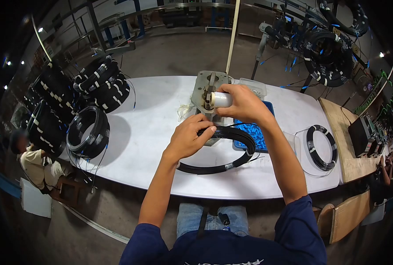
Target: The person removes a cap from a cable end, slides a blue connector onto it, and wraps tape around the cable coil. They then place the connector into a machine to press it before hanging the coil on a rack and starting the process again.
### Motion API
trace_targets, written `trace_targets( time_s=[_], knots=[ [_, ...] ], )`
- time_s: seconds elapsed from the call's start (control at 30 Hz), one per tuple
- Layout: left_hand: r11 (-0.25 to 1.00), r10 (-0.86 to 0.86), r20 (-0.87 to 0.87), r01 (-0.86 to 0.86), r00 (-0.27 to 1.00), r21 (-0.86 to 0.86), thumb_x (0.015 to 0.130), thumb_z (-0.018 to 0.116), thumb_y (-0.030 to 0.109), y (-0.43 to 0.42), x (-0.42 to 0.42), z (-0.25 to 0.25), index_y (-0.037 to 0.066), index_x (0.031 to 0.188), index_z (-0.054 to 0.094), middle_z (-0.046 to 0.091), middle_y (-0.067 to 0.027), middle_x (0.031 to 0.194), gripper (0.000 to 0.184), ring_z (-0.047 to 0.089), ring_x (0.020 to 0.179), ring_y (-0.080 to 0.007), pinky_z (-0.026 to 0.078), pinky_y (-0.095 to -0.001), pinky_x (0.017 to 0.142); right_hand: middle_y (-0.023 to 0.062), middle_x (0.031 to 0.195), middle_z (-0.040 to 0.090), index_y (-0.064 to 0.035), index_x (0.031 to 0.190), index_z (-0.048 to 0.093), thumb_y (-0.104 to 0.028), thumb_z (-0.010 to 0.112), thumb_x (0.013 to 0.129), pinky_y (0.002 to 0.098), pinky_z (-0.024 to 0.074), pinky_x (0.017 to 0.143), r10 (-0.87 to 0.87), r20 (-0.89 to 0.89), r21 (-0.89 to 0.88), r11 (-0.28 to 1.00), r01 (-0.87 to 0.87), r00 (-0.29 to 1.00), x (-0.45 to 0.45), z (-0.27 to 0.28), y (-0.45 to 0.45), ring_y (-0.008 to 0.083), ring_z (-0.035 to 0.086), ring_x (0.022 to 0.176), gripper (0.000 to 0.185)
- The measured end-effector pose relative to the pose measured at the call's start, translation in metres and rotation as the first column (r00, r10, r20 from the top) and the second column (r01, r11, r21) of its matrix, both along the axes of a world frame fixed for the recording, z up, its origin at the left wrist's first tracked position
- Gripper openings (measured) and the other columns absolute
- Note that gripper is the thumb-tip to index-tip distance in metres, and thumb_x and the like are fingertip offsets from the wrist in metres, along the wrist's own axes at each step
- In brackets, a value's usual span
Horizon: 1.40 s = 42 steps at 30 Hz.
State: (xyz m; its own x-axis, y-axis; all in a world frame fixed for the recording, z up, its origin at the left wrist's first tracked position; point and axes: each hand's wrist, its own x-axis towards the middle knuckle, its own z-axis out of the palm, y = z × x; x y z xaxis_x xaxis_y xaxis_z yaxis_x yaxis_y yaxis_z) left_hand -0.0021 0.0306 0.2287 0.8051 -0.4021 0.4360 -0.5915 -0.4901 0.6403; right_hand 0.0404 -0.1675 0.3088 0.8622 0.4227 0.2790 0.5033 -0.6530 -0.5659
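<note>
A coil of black cable [201, 169] lies on the white table in front of me, bound in spots with clear wrap. My left hand [188, 137] is closed on the upper left part of the coil, thumb and fingers pinched around it. My right hand [244, 104] is wrapped round the white cylindrical handle [222, 99] of a grey metal bench press [201, 90], which has a spring beside the handle. The press stands just beyond the coil. Right of it, partly under my right forearm, is a blue tray [269, 107] of small blue connector pieces [250, 132].
More black coils [88, 132] stand stacked at the table's left. Another coil [322, 148] lies at the right, near a wooden bench [344, 145]. A clear plastic box [253, 87] sits behind the tray. Coils hang on a rack [329, 57]. A person [39, 165] sits at far left.
</note>
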Motion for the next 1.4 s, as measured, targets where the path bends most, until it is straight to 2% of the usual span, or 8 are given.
trace_targets(
  time_s=[0.17,0.47,0.5,0.73,0.83,0.97,1.33,1.4],
  knots=[
    [0.994,-0.088,-0.004,0.087,0.996,-0.066,0.094,0.059,0.03,-0.001,0.006,-0.004,0.005,0.098,0.072,0.063,-0.0073,0.098,0.028,0.06,0.094,-0.0279,0.048,-0.0379,0.081,0.022,0.082,0.067,0.0038,0.099,0.063,-0.015,0.073,0.064,0.0403,0.0527,0.07,0.07,0.146,-0.045,0.997,-0.064,0.987,-0.012,0.007,0.001,0.0356,0.067,0.076,0.041],
    [0.99,-0.032,0.005,0.032,0.999,-0.139,0.087,0.069,0.017,0.004,0.013,-0.011,0.002,0.094,0.073,0.068,-0.0082,0.089,0.017,0.065,0.079,-0.0277,0.051,-0.0341,0.071,0.0245,0.081,0.065,0.003,0.103,0.057,-0.018,0.07,0.066,0.0453,0.0514,0.073,0.069,0.134,-0.155,0.987,-0.048,0.989,-0.063,-0.004,0.008,0.0417,0.064,0.08,0.044],
    [0.985,-0.026,-0.021,0.022,0.999,-0.172,0.086,0.069,0.015,0.005,0.012,-0.01,0.002,0.095,0.073,0.069,-0.009,0.089,0.016,0.066,0.077,-0.0254,0.051,-0.0324,0.069,0.0238,0.082,0.063,0.0034,0.096,0.054,-0.016,0.068,0.07,0.047,0.0518,0.07,0.119,0.277,-0.085,0.991,-0.099,0.954,-0.068,-0.018,0.01,0.0417,0.064,0.077,0.035],
    [0.951,-0.068,-0.205,0.001,0.976,-0.308,0.083,0.075,0.015,0.011,0.015,-0.004,0.003,0.1,0.075,0.072,-0.0098,0.081,0.021,0.067,0.071,-0.0136,0.051,-0.0265,0.064,0.019,0.09,0.058,0.0002,0.106,0.054,-0.014,0.068,0.072,0.0466,0.0516,0.07,-0.017,0.356,0.057,0.998,-0.004,0.934,-0.088,-0.049,0.023,0.0392,0.062,0.08,0.04],
    [0.943,-0.073,-0.258,-0.017,0.963,-0.331,0.081,0.078,0.015,0.011,0.017,-0.004,0.001,0.098,0.076,0.072,-0.0085,0.079,0.022,0.066,0.068,-0.0117,0.05,-0.0254,0.062,0.0203,0.09,0.062,0.0014,0.105,0.056,-0.015,0.069,0.071,0.0465,0.0522,0.07,-0.058,0.304,0.129,0.991,0.02,0.951,-0.078,-0.041,0.019,0.0403,0.064,0.079,0.04],
    [0.959,-0.048,-0.223,-0.018,0.974,-0.282,0.079,0.081,0.016,0.008,0.017,-0.003,0.001,0.097,0.076,0.072,-0.0088,0.077,0.024,0.065,0.066,-0.0103,0.05,-0.0248,0.059,0.0242,0.083,0.067,0.0036,0.102,0.06,-0.022,0.071,0.068,0.0436,0.0537,0.071,-0.05,0.045,0.196,0.98,0.04,0.998,-0.059,-0.013,0.01,0.0414,0.066,0.077,0.044],
    [0.951,-0.061,-0.079,0.034,0.995,-0.307,0.077,0.081,0.012,-0.002,0.016,-0.001,-0.001,0.089,0.071,0.07,-0.0044,0.072,0.02,0.061,0.064,-0.0075,0.049,-0.0239,0.061,0.0279,0.073,0.065,0.0079,0.085,0.067,-0.028,0.067,0.064,0.0429,0.0549,0.069,0.003,0.072,-0.093,0.996,0.004,0.997,-0.033,0.034,0.004,0.0426,0.067,0.072,0.041],
    [0.961,-0.034,-0.046,0.02,0.998,-0.276,0.082,0.078,0.019,0.001,0.019,-0.005,0.0,0.089,0.07,0.072,-0.0085,0.077,0.022,0.067,0.067,-0.0144,0.051,-0.0274,0.063,0.0259,0.07,0.065,0.0066,0.081,0.064,-0.028,0.068,0.065,0.0456,0.0544,0.068,0.047,0.184,-0.054,0.998,-0.038,0.982,-0.048,0.02,0.004,0.0434,0.066,0.071,0.038]
  ],
)
